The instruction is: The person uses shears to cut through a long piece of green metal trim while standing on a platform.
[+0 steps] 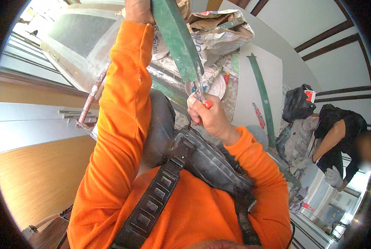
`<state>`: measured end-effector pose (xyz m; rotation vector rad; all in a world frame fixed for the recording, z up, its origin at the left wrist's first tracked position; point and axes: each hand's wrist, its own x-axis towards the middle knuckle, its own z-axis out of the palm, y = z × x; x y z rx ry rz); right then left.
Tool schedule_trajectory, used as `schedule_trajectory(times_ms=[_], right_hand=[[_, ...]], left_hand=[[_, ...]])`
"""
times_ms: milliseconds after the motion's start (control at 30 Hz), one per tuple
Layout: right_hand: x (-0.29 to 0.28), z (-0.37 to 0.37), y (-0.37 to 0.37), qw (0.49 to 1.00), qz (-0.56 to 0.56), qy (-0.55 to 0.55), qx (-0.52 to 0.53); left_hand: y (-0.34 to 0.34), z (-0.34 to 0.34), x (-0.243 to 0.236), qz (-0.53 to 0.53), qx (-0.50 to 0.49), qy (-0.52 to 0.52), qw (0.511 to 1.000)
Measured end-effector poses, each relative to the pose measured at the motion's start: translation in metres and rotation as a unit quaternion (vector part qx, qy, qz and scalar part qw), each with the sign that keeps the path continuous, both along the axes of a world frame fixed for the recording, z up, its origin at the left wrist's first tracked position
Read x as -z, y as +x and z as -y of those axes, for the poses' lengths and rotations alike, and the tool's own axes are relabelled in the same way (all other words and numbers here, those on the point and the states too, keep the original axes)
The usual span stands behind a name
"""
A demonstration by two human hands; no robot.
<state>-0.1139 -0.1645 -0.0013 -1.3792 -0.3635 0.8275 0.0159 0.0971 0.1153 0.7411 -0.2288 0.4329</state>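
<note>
The right hand (208, 116) was closed in a tight grip on a small tool (201, 96) with a red handle and a metal tip; the fist sat just above a dark shoulder bag (206, 159), with the tool's tip rising to touch the lower end of a green strip (179, 39); the right forearm, in an orange sleeve, bent up from the lower right with the wrist cocked toward the strip; the left hand (139, 10) was raised high at the top edge, its arm stretched almost straight up in an orange sleeve; its grip lay against the upper part of the green strip, but how far it closed could not be told, as the fingers were cut off by the edge; the strip's long axis ran from upper left down to lower right, its narrow end pointing down at the tool; behind it lay a crumpled sack (218, 31) and a second green strip (262, 99) against a pale panel; at the right another person (339, 141) in dark clothes and pale gloves bent over
</note>
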Motion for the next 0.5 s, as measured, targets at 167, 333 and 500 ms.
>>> schedule_trajectory(times_ms=[167, 333, 500], right_hand=[[0.006, -0.005, 0.001, 0.997, 0.047, -0.031, 0.051], [0.005, -0.003, 0.015, 0.940, 0.275, -0.155, 0.126], [0.004, -0.002, 0.010, 0.918, 0.328, -0.192, 0.115]], left_hand=[[0.000, -0.003, -0.001, 0.044, -0.009, 0.004, 0.999], [-0.006, 0.018, -0.008, -0.117, -0.171, 0.063, 0.976], [0.032, -0.018, 0.046, -0.144, -0.321, 0.169, 0.921]])
